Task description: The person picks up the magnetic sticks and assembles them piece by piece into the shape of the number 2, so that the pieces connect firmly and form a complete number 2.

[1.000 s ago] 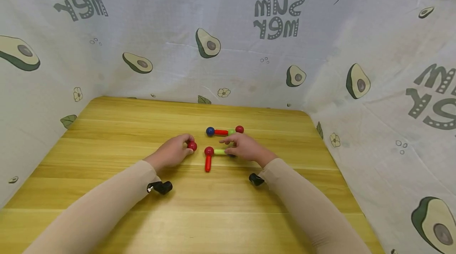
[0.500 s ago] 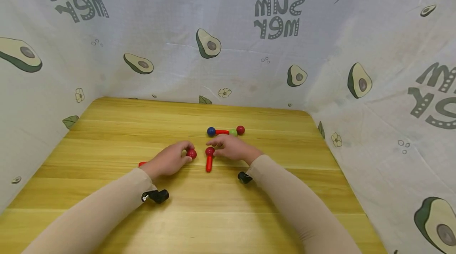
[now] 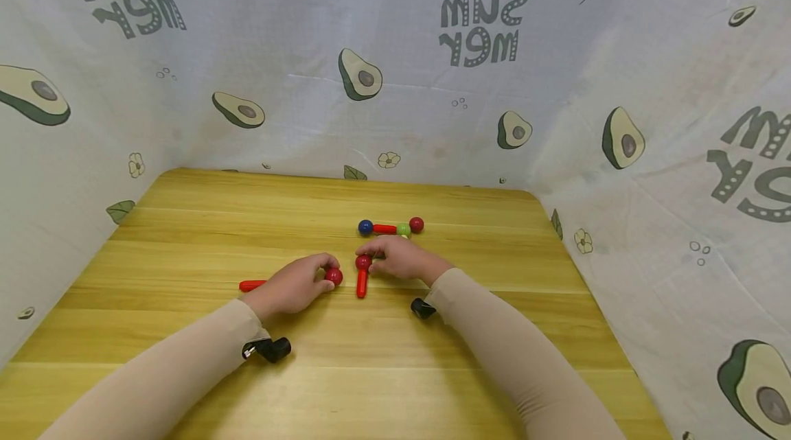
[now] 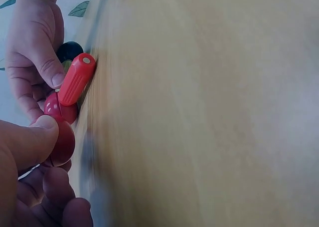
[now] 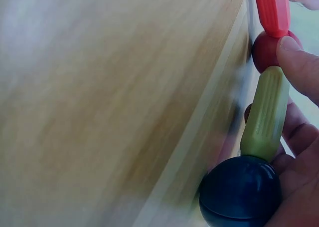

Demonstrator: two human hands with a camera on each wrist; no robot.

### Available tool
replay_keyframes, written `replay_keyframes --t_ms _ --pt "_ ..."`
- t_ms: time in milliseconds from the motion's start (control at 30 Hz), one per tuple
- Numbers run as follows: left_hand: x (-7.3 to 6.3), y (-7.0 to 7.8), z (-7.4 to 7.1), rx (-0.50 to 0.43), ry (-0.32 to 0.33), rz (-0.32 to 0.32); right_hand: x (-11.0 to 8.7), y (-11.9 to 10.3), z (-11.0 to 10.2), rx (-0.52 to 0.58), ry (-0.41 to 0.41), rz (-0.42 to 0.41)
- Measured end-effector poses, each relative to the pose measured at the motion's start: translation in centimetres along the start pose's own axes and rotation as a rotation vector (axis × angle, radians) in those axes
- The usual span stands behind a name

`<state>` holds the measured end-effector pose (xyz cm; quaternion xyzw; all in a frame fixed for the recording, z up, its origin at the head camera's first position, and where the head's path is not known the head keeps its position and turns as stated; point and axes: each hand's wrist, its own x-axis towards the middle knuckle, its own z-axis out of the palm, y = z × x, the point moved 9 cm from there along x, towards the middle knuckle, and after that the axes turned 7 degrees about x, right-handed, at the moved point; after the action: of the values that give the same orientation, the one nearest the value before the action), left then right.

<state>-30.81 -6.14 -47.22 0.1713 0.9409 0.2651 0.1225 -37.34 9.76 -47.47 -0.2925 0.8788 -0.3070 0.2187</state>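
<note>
My left hand [image 3: 295, 285] pinches a red ball [image 3: 334, 276] between thumb and fingers, just above the tabletop. To its right lies a red rod [image 3: 361, 283] that meets another red ball [image 3: 363, 262]. My right hand [image 3: 398, 257] grips that second ball, its thumb pressed on the ball in the right wrist view. From the same ball a yellow-green rod [image 5: 266, 112] runs to a dark blue ball [image 5: 241, 194]; the right hand hides both from the head view. A further red rod [image 3: 252, 285] pokes out behind the left hand, partly covered.
Behind the right hand lies a row of pieces: a blue ball [image 3: 366, 227], a red rod [image 3: 384, 228], a light green ball [image 3: 403, 228] and a red ball [image 3: 417, 225]. The wooden table [image 3: 346, 371] is bordered by a printed cloth [image 3: 420, 117].
The left hand has come slightly nearer to me with its red ball, uncovering a red rod behind it. My right hand has slid left along the yellow-green rod to the joined red ball.
</note>
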Motion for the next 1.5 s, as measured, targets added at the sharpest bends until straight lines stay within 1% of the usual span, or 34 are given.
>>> replay_keyframes --t_ms 267,633,833,1167,1500 --pt "-0.2 0.4 0.1 -0.011 0.000 0.019 0.1 0.1 0.0 0.001 0.012 0.011" --pt "-0.4 0.6 1.0 -0.052 -0.045 0.072 0.2 0.0 -0.1 0.001 0.020 0.022" --pt "-0.5 1.0 1.5 -0.068 -0.065 0.113 0.5 0.0 -0.2 0.008 0.024 0.033" --pt "-0.7 1.6 2.0 -0.063 -0.061 0.169 1.0 0.1 -0.3 0.015 0.027 0.046" --pt "-0.8 2.1 2.2 -0.075 -0.060 0.194 1.1 0.0 -0.4 0.021 0.016 0.030"
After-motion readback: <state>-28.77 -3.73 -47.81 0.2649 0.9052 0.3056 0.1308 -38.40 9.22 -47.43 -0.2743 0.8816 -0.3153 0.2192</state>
